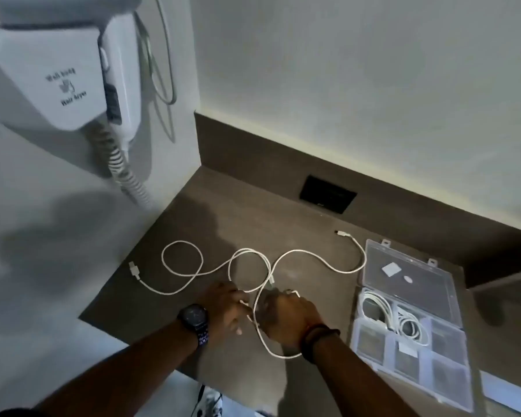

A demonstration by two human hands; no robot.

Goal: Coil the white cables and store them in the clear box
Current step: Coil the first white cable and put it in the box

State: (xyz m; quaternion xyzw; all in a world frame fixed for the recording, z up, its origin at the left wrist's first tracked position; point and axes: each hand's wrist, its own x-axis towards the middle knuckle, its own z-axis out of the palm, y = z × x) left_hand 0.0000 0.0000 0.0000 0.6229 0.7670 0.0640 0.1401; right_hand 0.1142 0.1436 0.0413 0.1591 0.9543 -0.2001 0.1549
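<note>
White cables [301,253] lie in loose loops across the dark brown counter [211,203], one plug end at the left edge, another near the clear box. My left hand [227,308] and my right hand [286,317] meet at the counter's front, both pinching cable where the loops cross. A strand curves down under my right wrist. The clear box [445,371] stands open at the right, its lid [409,275] folded back. Two coiled white cables [382,311] lie in its top compartments.
A white wall-mounted hair dryer [54,70] with a spiral cord hangs at the upper left. A black socket plate [328,194] is set into the counter's back. The counter's front edge runs just below my wrists. A dark watch is on my left wrist.
</note>
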